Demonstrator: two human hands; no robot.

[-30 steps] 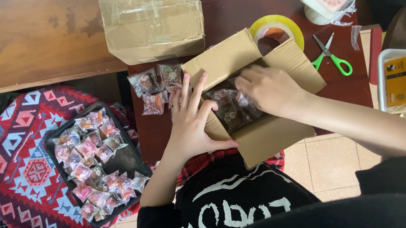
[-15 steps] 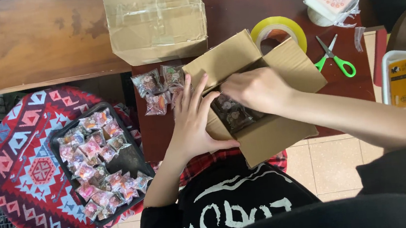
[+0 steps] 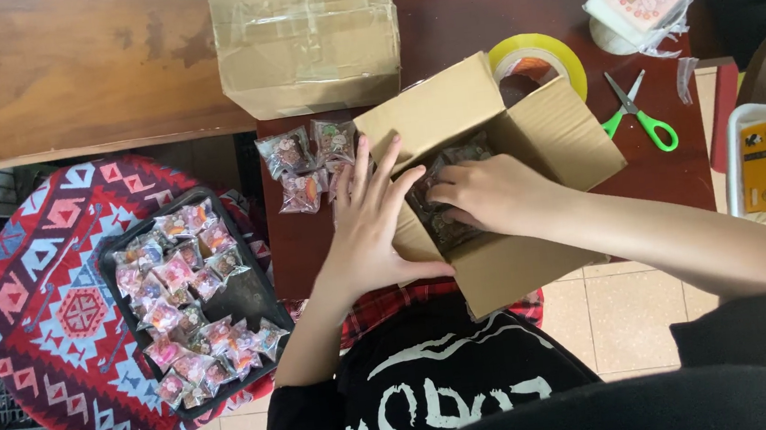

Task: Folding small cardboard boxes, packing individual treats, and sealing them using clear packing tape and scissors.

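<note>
The open cardboard box (image 3: 535,218) sits at the near edge of the dark red table (image 3: 467,21), tipped at an angle, its flaps folded outward; both hands are on it. The small clear packets (image 3: 452,193) lie inside it, right under the right hand (image 3: 485,195), which reaches in from the right with its fingers curled down onto them; whether it pinches one or only presses them flat I cannot tell. The left hand (image 3: 370,230) lies flat and spread on the box's left flap and wall, fingers fanned wide, gripping nothing, its fingertips near the packets in the box.

The box is plain brown corrugated card, matt and creased; the packets are glossy, crinkled film with dark contents. Just left of the box three or four loose packets (image 3: 302,162) of the same sort lie on the table, touching one another. Further left, a black tray (image 3: 254,295) of pink and pastel wrapped pieces rests on a round stool with a red patterned woven cover (image 3: 52,316). Behind the open box stands a taped, closed carton (image 3: 307,33); a roll of yellow tape (image 3: 538,61) peeks out beside the far flap; green-handled scissors (image 3: 643,112) lie well to the right.
</note>
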